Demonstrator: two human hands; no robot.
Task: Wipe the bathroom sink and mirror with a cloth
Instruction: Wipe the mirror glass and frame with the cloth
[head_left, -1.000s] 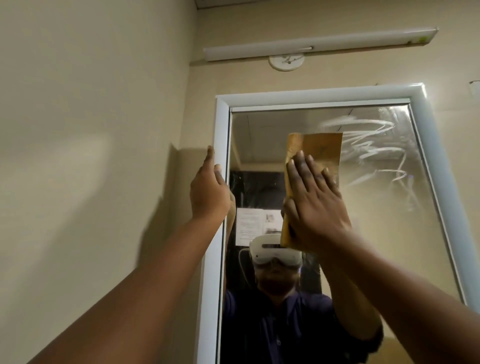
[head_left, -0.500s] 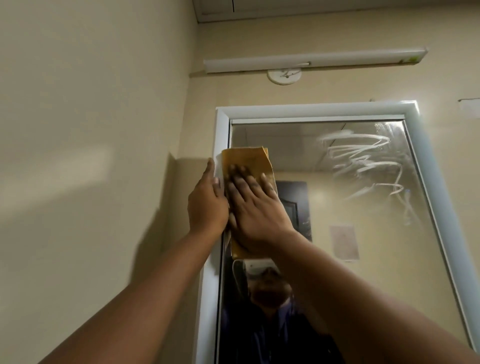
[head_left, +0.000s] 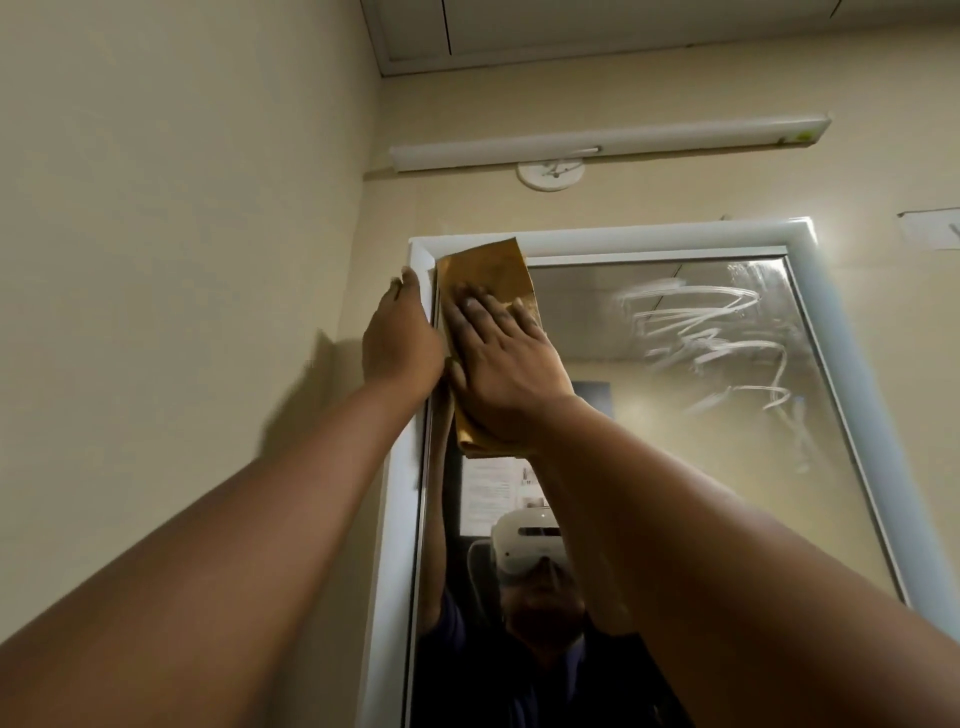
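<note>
A tall mirror (head_left: 691, 426) in a white frame (head_left: 623, 240) hangs on the beige wall. White smeared streaks (head_left: 717, 332) cover its upper right glass. A yellow-brown cloth (head_left: 488, 270) lies flat in the mirror's top left corner, its upper edge over the frame. My right hand (head_left: 498, 369) presses on the cloth with fingers spread. My left hand (head_left: 400, 338) rests against the frame's left side, beside the cloth. The sink is out of view.
A white tube lamp (head_left: 608, 148) runs along the wall above the mirror, with a round white fitting (head_left: 550, 174) under it. The side wall (head_left: 182, 260) stands close on the left. A person with a white headset is reflected low in the glass.
My right hand slid the cloth from the mirror's middle to the left edge, then up into the top left corner. My left hand moved up along the frame. The view tilted upward.
</note>
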